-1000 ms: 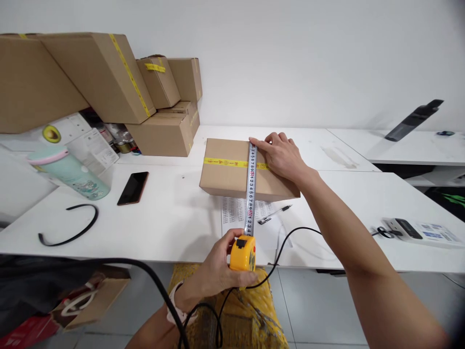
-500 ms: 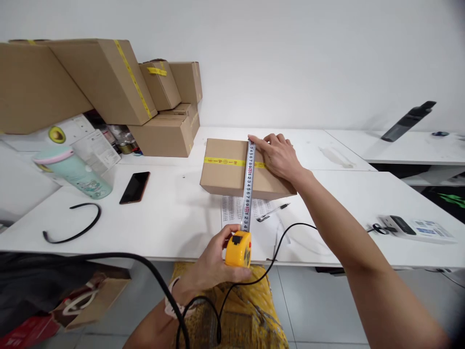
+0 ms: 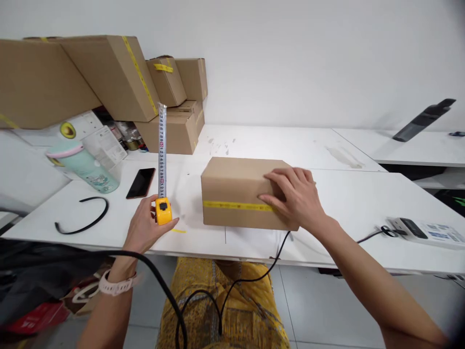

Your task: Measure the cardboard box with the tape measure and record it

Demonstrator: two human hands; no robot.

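The right hand (image 3: 300,199) clasps a taped box (image 3: 236,191), its contents hidden from me; the left hand (image 3: 144,227) grips a tape measure (image 3: 164,213). More boxes (image 3: 103,75) stand far left.

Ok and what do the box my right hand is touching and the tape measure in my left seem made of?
The box looks like matte brown cardboard, judging by its plain surface and crisp folded edges; its yellow strip is probably plastic tape. The tape measure's smooth yellow case is likely hard plastic. Its silvery, numbered blade stands out straight, suggesting thin metal, perhaps coated.
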